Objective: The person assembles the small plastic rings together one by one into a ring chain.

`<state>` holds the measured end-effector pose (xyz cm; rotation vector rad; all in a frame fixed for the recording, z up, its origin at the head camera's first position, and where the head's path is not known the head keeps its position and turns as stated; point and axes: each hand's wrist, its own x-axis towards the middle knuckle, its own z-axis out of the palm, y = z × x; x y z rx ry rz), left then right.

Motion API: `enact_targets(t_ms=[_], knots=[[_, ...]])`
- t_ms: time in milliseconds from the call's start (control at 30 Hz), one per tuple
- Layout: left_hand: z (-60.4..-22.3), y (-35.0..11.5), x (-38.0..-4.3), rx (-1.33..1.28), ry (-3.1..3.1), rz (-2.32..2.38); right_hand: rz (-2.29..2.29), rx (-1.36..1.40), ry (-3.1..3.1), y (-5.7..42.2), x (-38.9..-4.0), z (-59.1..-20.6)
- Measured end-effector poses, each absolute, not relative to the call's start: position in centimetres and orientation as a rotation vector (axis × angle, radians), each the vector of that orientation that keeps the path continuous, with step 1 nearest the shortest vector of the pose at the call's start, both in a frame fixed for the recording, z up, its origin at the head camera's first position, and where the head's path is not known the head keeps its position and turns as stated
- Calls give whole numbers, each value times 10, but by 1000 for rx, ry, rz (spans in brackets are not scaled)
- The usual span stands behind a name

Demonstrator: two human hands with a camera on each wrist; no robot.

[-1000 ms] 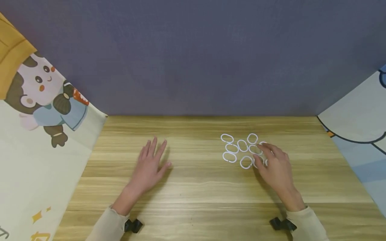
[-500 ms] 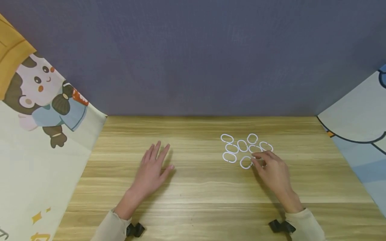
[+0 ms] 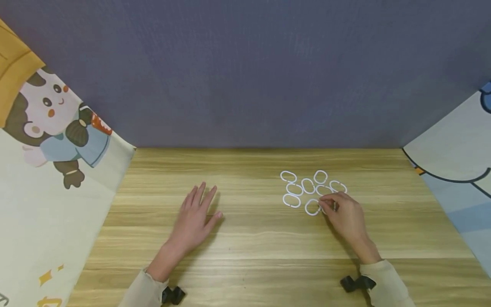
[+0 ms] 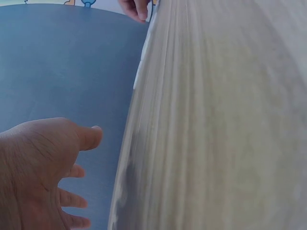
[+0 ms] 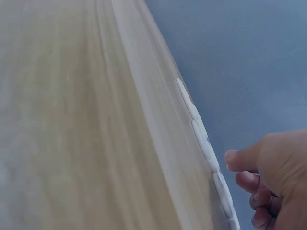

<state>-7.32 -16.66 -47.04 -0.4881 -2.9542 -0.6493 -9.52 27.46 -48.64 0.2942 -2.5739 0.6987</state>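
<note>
Several white oval link rings (image 3: 291,201) lie in a loose cluster on the wood-grain table (image 3: 245,256), right of the middle. My right hand (image 3: 347,219) is over the near right part of the cluster, thumb and forefinger drawn together at the edge of one ring, mostly covered by the hand. In the right wrist view its fingers (image 5: 247,181) are curled close by the row of rings; I cannot tell whether they pinch one. Well left of the rings, my left hand (image 3: 192,219) holds nothing, its fingers extended and the thumb apart.
A dark blue-grey panel (image 3: 245,76) stands upright behind the table's far edge. Printed cartoon sheets flank it, with a cartoon figure (image 3: 46,115) on the left one. Black wrist devices (image 3: 172,295) sit by both sleeves.
My right hand has drawn slightly nearer, its thumb and forefinger closing together and uncovering the ring at the cluster's right. My left hand has shifted slightly right and nearer. The other rings lie as before.
</note>
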Motion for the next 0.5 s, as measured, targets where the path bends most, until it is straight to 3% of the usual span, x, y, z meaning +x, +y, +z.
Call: enact_targets(t_ms=[500], knots=[[-475,-168,-72,-489,-2943,-684,728,231,-2626,273,-104,-495]])
